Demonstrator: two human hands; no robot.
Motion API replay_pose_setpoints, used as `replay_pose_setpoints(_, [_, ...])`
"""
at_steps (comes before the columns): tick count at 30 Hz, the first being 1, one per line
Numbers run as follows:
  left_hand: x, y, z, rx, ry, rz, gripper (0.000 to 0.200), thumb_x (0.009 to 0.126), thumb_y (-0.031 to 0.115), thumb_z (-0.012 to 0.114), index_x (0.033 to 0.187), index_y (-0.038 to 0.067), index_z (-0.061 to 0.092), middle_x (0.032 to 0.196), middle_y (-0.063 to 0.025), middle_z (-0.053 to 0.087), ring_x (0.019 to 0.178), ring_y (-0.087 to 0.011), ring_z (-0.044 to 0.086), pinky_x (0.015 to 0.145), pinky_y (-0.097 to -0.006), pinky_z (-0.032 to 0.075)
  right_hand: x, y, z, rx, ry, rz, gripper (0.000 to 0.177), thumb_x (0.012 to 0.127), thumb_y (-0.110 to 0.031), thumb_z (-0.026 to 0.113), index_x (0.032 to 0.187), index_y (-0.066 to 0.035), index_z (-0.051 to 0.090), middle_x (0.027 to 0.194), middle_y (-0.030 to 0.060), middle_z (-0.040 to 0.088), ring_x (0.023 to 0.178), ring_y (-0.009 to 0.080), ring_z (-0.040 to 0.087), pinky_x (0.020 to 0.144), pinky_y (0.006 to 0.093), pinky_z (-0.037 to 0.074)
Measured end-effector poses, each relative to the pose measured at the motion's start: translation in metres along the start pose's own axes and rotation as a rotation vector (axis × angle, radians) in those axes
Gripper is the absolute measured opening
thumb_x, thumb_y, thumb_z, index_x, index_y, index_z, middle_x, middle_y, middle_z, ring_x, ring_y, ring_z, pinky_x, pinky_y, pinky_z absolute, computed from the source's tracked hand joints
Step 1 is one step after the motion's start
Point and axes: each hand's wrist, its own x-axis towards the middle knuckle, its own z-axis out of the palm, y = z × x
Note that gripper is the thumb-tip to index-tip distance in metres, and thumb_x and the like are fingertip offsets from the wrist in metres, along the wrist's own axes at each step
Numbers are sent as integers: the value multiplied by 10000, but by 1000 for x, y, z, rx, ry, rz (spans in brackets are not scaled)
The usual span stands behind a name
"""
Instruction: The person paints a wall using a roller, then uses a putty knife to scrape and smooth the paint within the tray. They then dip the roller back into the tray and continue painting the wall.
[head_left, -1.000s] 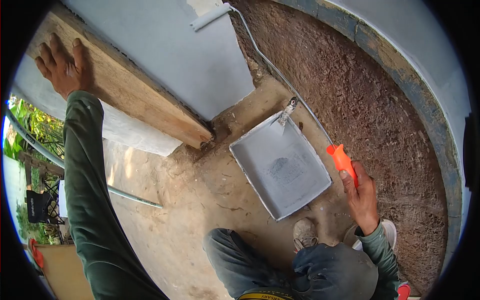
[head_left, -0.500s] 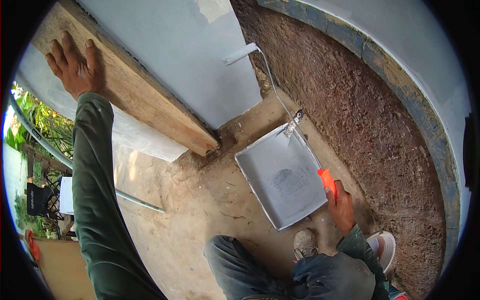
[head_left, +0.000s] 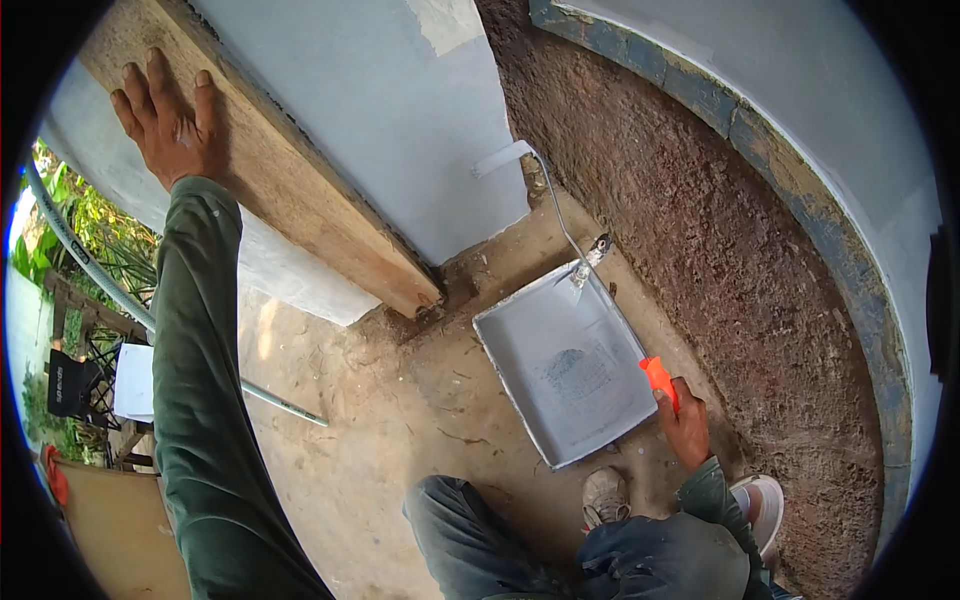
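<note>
Right hand (head_left: 685,425) was closed in a fist around the orange grip (head_left: 658,378) of a paint roller, whose long thin wire shank (head_left: 575,250) ran up and away to the roller sleeve (head_left: 503,159), laid against the grey wall (head_left: 380,110) low down, near the floor (head_left: 370,400). The left hand (head_left: 170,125) was spread flat, fingers together, pressed on a bare wooden plank (head_left: 300,200) standing beside that wall. Between the two, a grey paint tray (head_left: 525,335) sat on the floor with a small brush (head_left: 590,258) resting at its far corner. The roller looked light, its shank stiff but likely a little springy over that length, and its sleeve wet and slippery with paint, so the orange grip seemed the only clean place to take it. A shoe (head_left: 605,492) stood just below the tray. No brand or label could be read; white lettering on a dark object (head_left: 62,382) at far left was too small to make out.
</note>
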Motion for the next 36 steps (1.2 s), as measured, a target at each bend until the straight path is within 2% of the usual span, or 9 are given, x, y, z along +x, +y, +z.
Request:
replay_pose_setpoints(4, [0, 1, 0, -8, 6, 2, 683, 990, 539, 557, 1567, 190, 447, 1675, -159, 299, 1571, -409, 147, 1270, -515, 199, 8, -5, -7, 9, 4, 7, 295, 1022, -295, 631, 1127, -24, 583, 760, 287, 602, 751, 527, 617, 623, 527, 476])
replay_pose_setpoints(7, [0, 1, 2, -29, 38, 10, 680, 988, 589, 538, 1559, 228, 461, 1664, -143, 329, 1566, -415, 162, 1270, -508, 209, 13, -17, -19, 41, 14, -2, 312, 1025, -318, 629, 1127, -25, 589, 755, 267, 592, 720, 515, 599, 618, 502, 479])
replay_pose_setpoints(12, [0, 3, 0, -13, 20, 13, 690, 998, 560, 530, 1573, 189, 440, 1668, -169, 308, 1563, -421, 157, 1275, -514, 176, 22, -33, -34, 17, 80, -57, 347, 1029, -347, 626, 1172, -33, 599, 772, 252, 589, 710, 499, 591, 623, 472, 485])
replay_pose_setpoints(19, [0, 3, 1, -14, 31, 27, 690, 995, 554, 537, 1569, 182, 446, 1661, -174, 321, 1562, -424, 158, 1275, -514, 172, 23, -37, -25, 28, 113, -89, 337, 1027, -319, 637, 1179, -22, 591, 773, 265, 600, 716, 500, 614, 627, 486, 491])
replay_pose_setpoints(26, [0, 5, -1, 6, 37, 9, 653, 1000, 492, 556, 1566, 183, 451, 1667, -170, 314, 1562, -421, 172, 1271, -517, 186, 25, -9, 6, 0, 105, -133, 306, 1028, -287, 638, 1179, -31, 566, 799, 260, 633, 762, 502, 646, 638, 521, 490])
replay_pose_setpoints(29, [0, 4, 0, -20, 44, 1, 641, 1000, 476, 563, 1567, 199, 449, 1672, -157, 311, 1562, -419, 174, 1273, -512, 185, 31, -20, 5, 47, 102, -104, 299, 1035, -289, 628, 1168, -31, 556, 821, 280, 628, 781, 520, 627, 637, 525, 483])
replay_pose_setpoints(32, [1, 1, 1, 16, 48, 12, 650, 988, 469, 600, 1578, 257, 433, 1677, -92, 321, 1570, -386, 178, 1270, -479, 227, 43, -45, -3, 52, 134, -157, 295, 1041, -286, 619, 1163, -29, 543, 815, 286, 617, 770, 527, 621, 624, 531, 472])
replay_pose_setpoints(36, [1, 1, -1, 26, 40, 5, 655, 986, 453, 599, 1582, 244, 430, 1682, -83, 311, 1576, -379, 167, 1276, -470, 218, 60, -94, -25, 18, 187, -250, 278, 1053, -278, 602, 1145, -25, 532, 783, 285, 595, 727, 525, 611, 585, 513, 459])
